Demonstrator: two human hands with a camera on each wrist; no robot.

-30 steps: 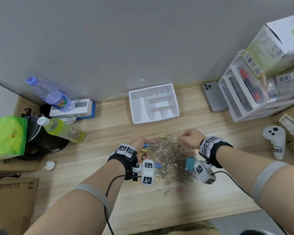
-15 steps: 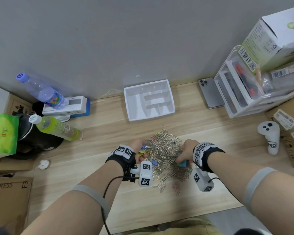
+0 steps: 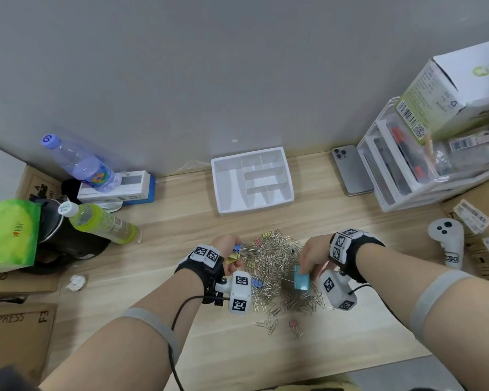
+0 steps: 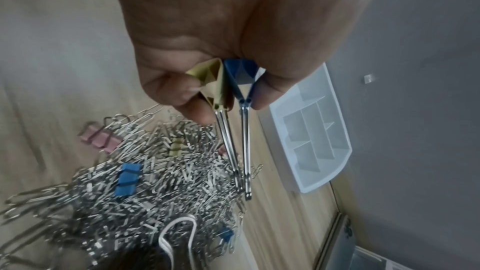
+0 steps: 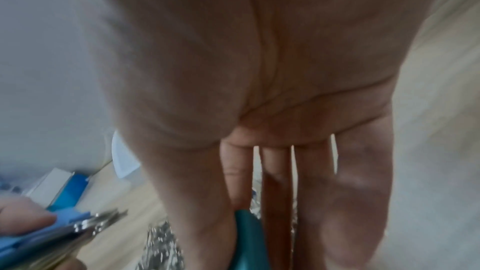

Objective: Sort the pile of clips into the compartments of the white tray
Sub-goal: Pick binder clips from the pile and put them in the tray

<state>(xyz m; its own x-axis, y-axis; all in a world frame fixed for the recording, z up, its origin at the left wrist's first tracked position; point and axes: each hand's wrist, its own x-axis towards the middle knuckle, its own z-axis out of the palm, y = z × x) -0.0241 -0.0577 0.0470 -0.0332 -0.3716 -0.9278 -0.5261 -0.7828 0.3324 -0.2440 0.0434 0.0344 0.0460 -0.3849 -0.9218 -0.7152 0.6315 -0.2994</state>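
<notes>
1. Head view shows our left hand [image 3: 228, 251] at the left edge of the pile of clips [image 3: 277, 275], fingers curled round a yellow binder clip [image 4: 211, 78] and a blue binder clip [image 4: 240, 73], their wire handles pointing out over the heap
2. Our right hand [image 3: 312, 256] is at the pile's right side; a teal binder clip [image 3: 301, 280] sits pinched under the thumb while the other fingers run fairly straight, as the right wrist view shows
3. Most of the pile is thin silver wire paper clips, tangled and glinting, with small pink, yellow and blue binder clips scattered through it; a pink binder clip [image 3: 293, 324] lies alone near us, just off the heap
4. We judge the paper clips light, springy and prone to hooking each other, so a pinch will likely drag neighbours along; better to shake a pinch loose over the heap
5. Binder clips look stiff, folded sheet metal with smooth painted faces; we would take them by the body or by the wire handles, which give a sure grip
6. White tray [image 3: 218, 190], hard plastic with thin upright dividers, sits far from us against the grey wall on the pale wooden desk [image 3: 237, 348], well apart from the pile; its compartments appear to hold nothing yet
</notes>
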